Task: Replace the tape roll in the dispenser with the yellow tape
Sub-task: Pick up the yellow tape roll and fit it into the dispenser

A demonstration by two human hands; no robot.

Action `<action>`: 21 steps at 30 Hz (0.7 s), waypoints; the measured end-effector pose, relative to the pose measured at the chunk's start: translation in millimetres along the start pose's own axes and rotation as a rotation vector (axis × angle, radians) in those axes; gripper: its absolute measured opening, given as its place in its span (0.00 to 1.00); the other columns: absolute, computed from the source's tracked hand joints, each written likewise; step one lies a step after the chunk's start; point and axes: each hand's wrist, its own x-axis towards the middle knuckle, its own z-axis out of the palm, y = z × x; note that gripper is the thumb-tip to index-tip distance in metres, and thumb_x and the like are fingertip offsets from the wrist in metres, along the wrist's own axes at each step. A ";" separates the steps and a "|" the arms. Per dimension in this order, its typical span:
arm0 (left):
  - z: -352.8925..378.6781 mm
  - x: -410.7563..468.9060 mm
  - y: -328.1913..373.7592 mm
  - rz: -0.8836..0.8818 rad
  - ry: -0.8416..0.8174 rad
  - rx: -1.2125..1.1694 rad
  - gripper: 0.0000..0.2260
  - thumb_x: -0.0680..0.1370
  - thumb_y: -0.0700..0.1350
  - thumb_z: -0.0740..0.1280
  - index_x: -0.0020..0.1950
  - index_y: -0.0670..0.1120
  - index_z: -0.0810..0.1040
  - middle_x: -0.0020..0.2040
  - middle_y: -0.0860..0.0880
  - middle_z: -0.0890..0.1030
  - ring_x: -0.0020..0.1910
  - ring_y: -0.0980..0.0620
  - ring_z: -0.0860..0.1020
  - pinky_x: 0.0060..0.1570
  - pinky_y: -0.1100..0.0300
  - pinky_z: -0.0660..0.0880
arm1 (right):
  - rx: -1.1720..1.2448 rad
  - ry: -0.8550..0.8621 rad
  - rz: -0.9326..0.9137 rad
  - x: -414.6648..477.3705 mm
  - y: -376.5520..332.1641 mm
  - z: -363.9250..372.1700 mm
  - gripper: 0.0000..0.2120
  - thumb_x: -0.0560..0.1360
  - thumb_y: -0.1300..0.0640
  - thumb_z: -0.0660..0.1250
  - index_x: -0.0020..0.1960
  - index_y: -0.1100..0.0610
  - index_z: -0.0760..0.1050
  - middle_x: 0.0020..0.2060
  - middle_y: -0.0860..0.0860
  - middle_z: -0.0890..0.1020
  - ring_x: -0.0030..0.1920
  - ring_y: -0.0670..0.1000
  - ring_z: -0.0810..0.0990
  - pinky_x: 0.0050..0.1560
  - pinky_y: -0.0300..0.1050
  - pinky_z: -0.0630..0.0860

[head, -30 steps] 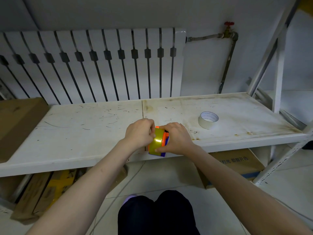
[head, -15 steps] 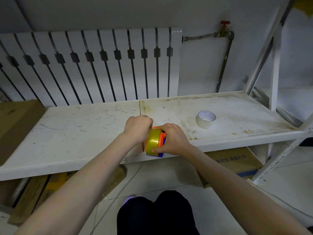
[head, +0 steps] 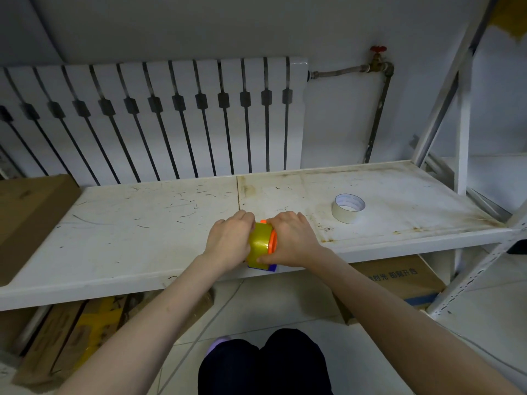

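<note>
White and badly scuffed, the metal shelf (head: pixel 148 240) runs across the room in front of a ribbed white radiator (head: pixel 159 118), with rust stains along its right half and a seam down the middle. A pipe with a red valve (head: pixel 378 49) comes off the radiator's right end and drops down the grey wall. Cardboard boxes sit on the tiled floor under the shelf, one on the right with blue printed characters (head: pixel 399 277), and a flat brown carton (head: pixel 31 218) leans over the shelf's left end.

Near the front edge of the shelf, close to the seam, the person works with both hands pressed together around the dispenser (head: pixel 272 243). The yellow tape (head: pixel 260 242) stands on edge between them, its glossy curved face turned toward the person, with the dispenser's orange side showing just to its right and a bit of blue at the bottom, by the shelf's edge. The left hand (head: pixel 228 240) is clenched against the left side of the roll, fingers curled over the top. The right hand (head: pixel 293 240) wraps the orange side, thumb laid across the lower front of the yellow tape. How far the roll is seated I cannot tell, since the hands cover both its sides.

Well off to the right, a white tape roll (head: pixel 348 208) lies flat on the shelf, apart from both hands. The person's dark-clad knees (head: pixel 265 363) show at the bottom.
</note>
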 end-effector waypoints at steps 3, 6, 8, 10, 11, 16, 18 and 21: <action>1.3 -3.2 -1.4 -0.057 0.048 -0.088 0.06 0.76 0.39 0.60 0.51 0.45 0.73 0.51 0.46 0.76 0.44 0.42 0.76 0.37 0.57 0.64 | 0.089 0.075 0.011 -4.3 -9.3 4.3 0.40 0.64 0.36 0.68 0.68 0.58 0.65 0.65 0.54 0.69 0.63 0.55 0.69 0.64 0.52 0.67; 0.4 -3.7 -1.1 -0.057 0.072 -0.100 0.06 0.77 0.41 0.60 0.51 0.45 0.73 0.50 0.46 0.76 0.44 0.42 0.76 0.37 0.57 0.64 | 0.166 0.155 -0.010 -5.0 -16.6 1.0 0.28 0.69 0.44 0.67 0.65 0.54 0.70 0.59 0.52 0.74 0.57 0.54 0.75 0.56 0.49 0.73; -1.1 -4.0 -0.2 -0.048 0.092 -0.099 0.06 0.76 0.40 0.60 0.51 0.44 0.74 0.51 0.46 0.76 0.44 0.43 0.76 0.38 0.58 0.64 | 0.160 0.160 -0.019 -3.0 -19.7 -5.6 0.18 0.71 0.46 0.67 0.57 0.52 0.78 0.51 0.51 0.78 0.51 0.53 0.76 0.49 0.47 0.74; -1.6 -5.7 0.8 -0.039 0.105 -0.084 0.07 0.75 0.39 0.61 0.51 0.44 0.74 0.50 0.46 0.77 0.44 0.44 0.76 0.39 0.59 0.64 | 0.203 0.177 -0.009 -1.2 -21.3 -8.7 0.12 0.72 0.47 0.66 0.51 0.51 0.82 0.47 0.51 0.80 0.49 0.52 0.76 0.46 0.47 0.74; -1.4 -7.1 1.4 -0.034 0.115 -0.081 0.07 0.75 0.38 0.61 0.51 0.44 0.74 0.50 0.46 0.77 0.44 0.45 0.76 0.40 0.59 0.64 | 0.223 0.188 -0.006 -0.6 -22.4 -8.7 0.11 0.72 0.48 0.66 0.49 0.51 0.83 0.46 0.51 0.80 0.48 0.52 0.76 0.45 0.47 0.74; 10.5 -15.3 0.4 -0.055 0.262 -0.276 0.07 0.74 0.37 0.62 0.51 0.43 0.74 0.49 0.46 0.78 0.43 0.43 0.78 0.41 0.54 0.72 | 0.283 0.229 0.048 -0.7 -29.1 -4.3 0.09 0.74 0.51 0.65 0.43 0.53 0.82 0.43 0.50 0.80 0.44 0.49 0.76 0.41 0.46 0.76; 17.2 -20.1 1.3 -0.163 0.244 -0.465 0.16 0.76 0.41 0.63 0.63 0.44 0.69 0.58 0.46 0.76 0.51 0.46 0.78 0.47 0.53 0.76 | 0.272 0.246 0.060 -0.1 -30.0 -3.0 0.08 0.74 0.53 0.64 0.43 0.54 0.81 0.43 0.50 0.80 0.43 0.49 0.76 0.40 0.44 0.75; 21.0 -26.9 6.7 -0.316 -0.012 -0.654 0.33 0.73 0.49 0.67 0.74 0.47 0.56 0.67 0.47 0.70 0.61 0.49 0.74 0.56 0.52 0.76 | 0.277 0.276 0.089 1.7 -30.1 -3.2 0.08 0.74 0.54 0.63 0.43 0.55 0.80 0.42 0.50 0.80 0.42 0.49 0.76 0.38 0.43 0.72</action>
